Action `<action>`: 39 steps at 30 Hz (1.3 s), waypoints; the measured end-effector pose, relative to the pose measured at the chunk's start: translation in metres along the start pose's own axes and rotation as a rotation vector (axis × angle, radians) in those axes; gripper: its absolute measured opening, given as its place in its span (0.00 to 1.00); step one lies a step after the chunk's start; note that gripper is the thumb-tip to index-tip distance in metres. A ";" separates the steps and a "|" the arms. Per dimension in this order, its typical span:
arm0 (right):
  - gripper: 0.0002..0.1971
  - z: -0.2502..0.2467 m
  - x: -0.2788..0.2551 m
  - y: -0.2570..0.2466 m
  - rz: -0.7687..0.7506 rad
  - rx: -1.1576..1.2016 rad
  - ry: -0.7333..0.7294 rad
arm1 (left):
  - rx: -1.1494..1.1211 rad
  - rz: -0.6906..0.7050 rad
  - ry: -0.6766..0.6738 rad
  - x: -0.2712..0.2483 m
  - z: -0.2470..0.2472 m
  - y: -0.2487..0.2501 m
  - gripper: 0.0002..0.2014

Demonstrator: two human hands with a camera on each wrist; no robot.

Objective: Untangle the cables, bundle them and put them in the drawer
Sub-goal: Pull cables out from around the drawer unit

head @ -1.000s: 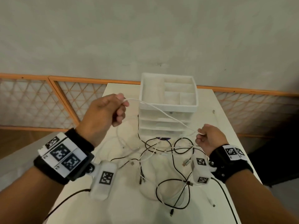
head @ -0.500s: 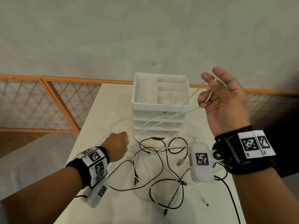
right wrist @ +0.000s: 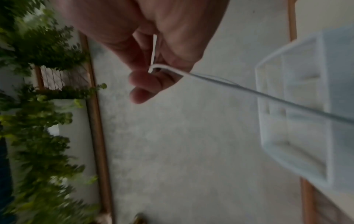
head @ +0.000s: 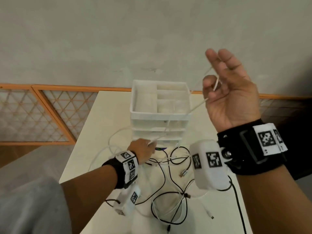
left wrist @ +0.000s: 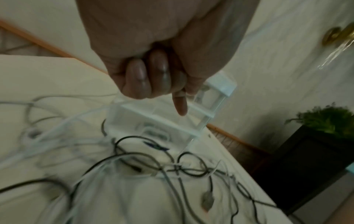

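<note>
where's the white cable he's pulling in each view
Head: the white cable runs taut from the raised right hand, upper right, down to the left hand at centre.
Left wrist: blurred; I cannot pick it out beside the left hand.
Right wrist: white cable hooks round a finger of the right hand, running lower right.
Shared landmark: white drawer unit.

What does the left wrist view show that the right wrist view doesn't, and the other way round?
Left wrist only: the left hand, fingers curled, above the tangled black cables on the table. Right wrist only: the right hand with the white cable looped round a finger, and green foliage. Both show the white drawer unit.
</note>
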State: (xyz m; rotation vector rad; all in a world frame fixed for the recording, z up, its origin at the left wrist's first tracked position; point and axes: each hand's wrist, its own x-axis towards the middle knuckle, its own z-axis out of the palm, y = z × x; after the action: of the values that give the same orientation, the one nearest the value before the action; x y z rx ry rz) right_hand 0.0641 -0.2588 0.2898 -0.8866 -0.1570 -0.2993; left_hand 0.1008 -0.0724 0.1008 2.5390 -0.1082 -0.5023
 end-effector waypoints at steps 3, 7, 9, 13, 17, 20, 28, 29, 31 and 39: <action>0.09 -0.026 0.024 0.006 -0.076 -0.120 0.211 | 0.147 -0.031 -0.115 -0.002 0.012 -0.022 0.26; 0.12 -0.051 0.046 0.023 -0.059 -0.385 0.407 | 0.146 0.020 -0.238 -0.006 0.017 -0.036 0.22; 0.13 -0.056 0.057 0.019 -0.111 -0.462 0.443 | 0.096 0.024 -0.236 -0.008 0.012 -0.039 0.22; 0.16 -0.051 0.082 -0.002 -0.277 -0.495 0.450 | 0.104 0.026 -0.200 -0.004 0.002 -0.037 0.24; 0.19 -0.058 0.102 -0.004 -0.241 -0.630 0.428 | 0.098 -0.013 -0.197 -0.005 -0.001 -0.043 0.26; 0.23 -0.062 0.106 0.001 -0.102 -0.732 0.313 | 0.140 -0.021 -0.220 -0.006 0.000 -0.054 0.23; 0.25 -0.051 0.114 -0.011 -0.223 -0.785 0.131 | -0.182 0.040 -0.104 -0.013 -0.017 -0.037 0.28; 0.24 -0.051 0.112 -0.014 -0.255 -0.795 0.127 | -0.174 0.053 -0.081 -0.011 -0.018 -0.038 0.27; 0.23 -0.057 0.106 -0.014 -0.282 -0.834 0.136 | -0.188 0.055 -0.032 -0.008 -0.019 -0.041 0.23; 0.27 -0.174 0.035 0.059 0.518 -1.601 0.215 | -0.652 0.073 0.087 -0.017 -0.019 -0.037 0.13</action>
State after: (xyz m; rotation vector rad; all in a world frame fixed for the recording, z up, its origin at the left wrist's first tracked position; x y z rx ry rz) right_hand 0.1184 -0.3664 0.1463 -2.3989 0.6140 0.0381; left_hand 0.0912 -0.0288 0.1019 1.9062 -0.0011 -0.3272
